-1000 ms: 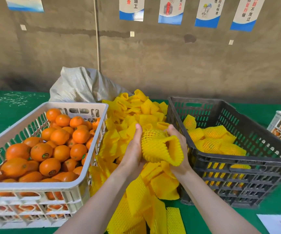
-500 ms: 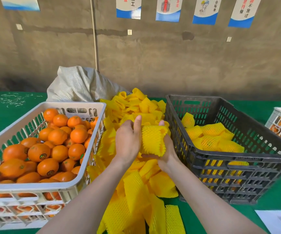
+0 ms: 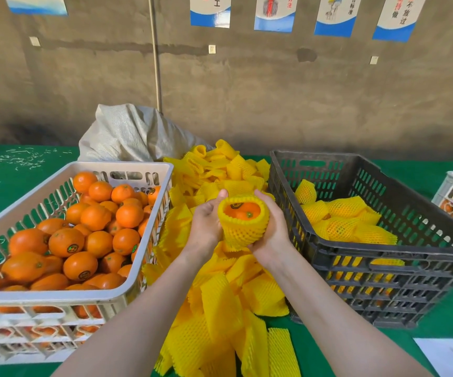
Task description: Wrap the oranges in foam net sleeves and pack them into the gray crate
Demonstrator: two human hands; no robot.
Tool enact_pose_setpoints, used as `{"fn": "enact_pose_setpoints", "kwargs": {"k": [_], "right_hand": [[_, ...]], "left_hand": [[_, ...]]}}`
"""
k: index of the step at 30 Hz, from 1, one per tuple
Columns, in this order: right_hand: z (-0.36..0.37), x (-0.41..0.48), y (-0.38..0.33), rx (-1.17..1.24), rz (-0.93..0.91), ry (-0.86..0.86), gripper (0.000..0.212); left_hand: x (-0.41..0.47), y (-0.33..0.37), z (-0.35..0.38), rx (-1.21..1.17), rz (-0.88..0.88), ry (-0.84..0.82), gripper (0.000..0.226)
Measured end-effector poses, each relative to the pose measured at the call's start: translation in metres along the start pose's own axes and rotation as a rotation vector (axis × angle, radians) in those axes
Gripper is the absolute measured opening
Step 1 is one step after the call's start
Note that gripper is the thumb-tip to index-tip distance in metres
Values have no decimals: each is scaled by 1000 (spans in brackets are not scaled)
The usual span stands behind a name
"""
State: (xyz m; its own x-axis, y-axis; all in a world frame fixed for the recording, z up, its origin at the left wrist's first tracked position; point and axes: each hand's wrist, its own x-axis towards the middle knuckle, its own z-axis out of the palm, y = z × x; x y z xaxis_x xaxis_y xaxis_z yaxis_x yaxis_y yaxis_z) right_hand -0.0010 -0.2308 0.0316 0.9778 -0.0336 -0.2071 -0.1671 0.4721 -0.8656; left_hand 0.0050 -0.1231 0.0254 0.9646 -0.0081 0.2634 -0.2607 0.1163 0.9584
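Wrapping step nearly done: above the sleeve pile point(image 3: 219, 308), my left grip point(image 3: 206, 221) and right grip point(image 3: 273, 227) cup a foam net sleeve point(image 3: 243, 232) around an orange point(image 3: 243, 210); next, I judge, a rightward carry into the gray crate point(image 3: 399, 253).

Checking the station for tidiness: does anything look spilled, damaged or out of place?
Only the loose foam sleeves, heaped between the white crate and gray crate and sprawling to the table's near edge. Nothing looks damaged.

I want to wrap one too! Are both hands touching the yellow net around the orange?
Touching. The head view shows the left hand and right hand cupping the foam net sleeve from either side.
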Motion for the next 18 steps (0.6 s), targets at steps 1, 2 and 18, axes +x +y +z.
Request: {"fn": "enact_pose_setpoints", "kwargs": {"k": [1, 2, 18], "right_hand": [[-1, 1, -1, -21, -30, -13, 23], [-1, 1, -2, -76, -70, -20, 21], [-28, 14, 16, -617, -643, -15, 40]], "left_hand": [[0, 0, -1, 29, -37, 36, 40], [1, 1, -3, 32, -128, 50, 39], [-11, 0, -11, -301, -712, -267, 36]]}}
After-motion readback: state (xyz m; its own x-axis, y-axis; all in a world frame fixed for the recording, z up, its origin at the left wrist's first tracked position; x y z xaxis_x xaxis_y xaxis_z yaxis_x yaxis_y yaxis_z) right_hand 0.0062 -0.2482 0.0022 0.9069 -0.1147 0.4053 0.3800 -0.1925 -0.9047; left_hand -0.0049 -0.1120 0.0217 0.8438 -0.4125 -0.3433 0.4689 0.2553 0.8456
